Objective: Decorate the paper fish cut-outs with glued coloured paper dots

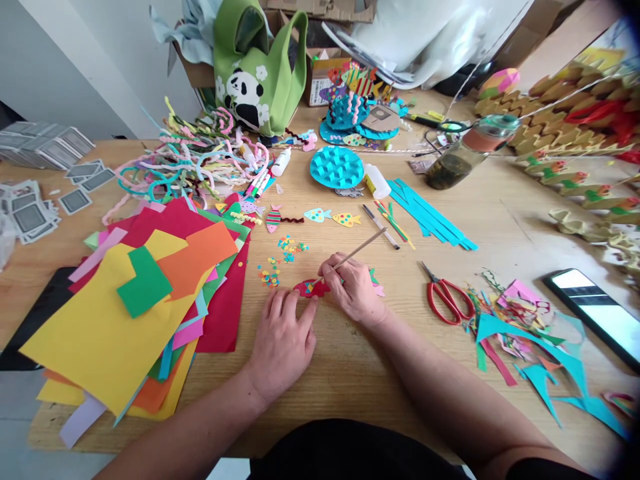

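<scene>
A small red paper fish (pixel 306 288) with blue and yellow bits on it lies flat on the wooden table. My left hand (pixel 287 333) rests at its lower left edge, fingers spread, fingertips touching the paper. In my right hand (pixel 353 288) a thin wooden stick (pixel 367 243) is pinched, its lower tip on the fish. Partly hidden behind the right hand are green and pink paper pieces (pixel 376 283). Small coloured paper dots (pixel 270 273) lie just above the fish. Further up sit a striped fish (pixel 273 219), a light blue fish (pixel 317 215) and a yellow fish (pixel 346 219).
Coloured paper sheets (pixel 115 333) are piled at left, below pipe cleaners (pixel 200 160). Red-handled scissors (pixel 447 301), paper scraps (pixel 530 327) and a phone (pixel 595 313) lie at right. Behind stand a glue bottle (pixel 376 182), a blue disc (pixel 337 167), a tea bottle (pixel 470 153) and a panda bag (pixel 260 73).
</scene>
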The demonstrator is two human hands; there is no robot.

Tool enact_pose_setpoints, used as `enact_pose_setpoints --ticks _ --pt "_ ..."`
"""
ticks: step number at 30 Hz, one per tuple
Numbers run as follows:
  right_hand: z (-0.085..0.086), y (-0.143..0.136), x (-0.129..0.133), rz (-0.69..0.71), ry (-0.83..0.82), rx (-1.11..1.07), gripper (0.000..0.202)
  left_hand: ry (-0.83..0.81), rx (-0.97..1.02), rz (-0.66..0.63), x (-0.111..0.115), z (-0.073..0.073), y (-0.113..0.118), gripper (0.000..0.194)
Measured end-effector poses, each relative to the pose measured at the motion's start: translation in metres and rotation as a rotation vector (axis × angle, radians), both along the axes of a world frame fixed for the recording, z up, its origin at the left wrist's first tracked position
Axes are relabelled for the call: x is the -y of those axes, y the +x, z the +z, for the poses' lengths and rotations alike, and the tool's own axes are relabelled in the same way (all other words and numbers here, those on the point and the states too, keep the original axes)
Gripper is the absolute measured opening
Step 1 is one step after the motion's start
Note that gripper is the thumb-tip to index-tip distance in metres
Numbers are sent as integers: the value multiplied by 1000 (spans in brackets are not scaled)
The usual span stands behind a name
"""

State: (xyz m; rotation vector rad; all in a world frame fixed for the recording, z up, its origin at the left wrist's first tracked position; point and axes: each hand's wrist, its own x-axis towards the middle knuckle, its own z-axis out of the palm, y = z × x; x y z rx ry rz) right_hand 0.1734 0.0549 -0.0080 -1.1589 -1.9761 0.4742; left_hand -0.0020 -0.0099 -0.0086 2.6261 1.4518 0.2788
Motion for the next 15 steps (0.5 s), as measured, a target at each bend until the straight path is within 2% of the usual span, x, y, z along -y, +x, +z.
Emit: enact_pose_setpoints --ticks 15 --pt "-3 4 2 62 115 103 22 -9 10 3 -1 -1 0 52"
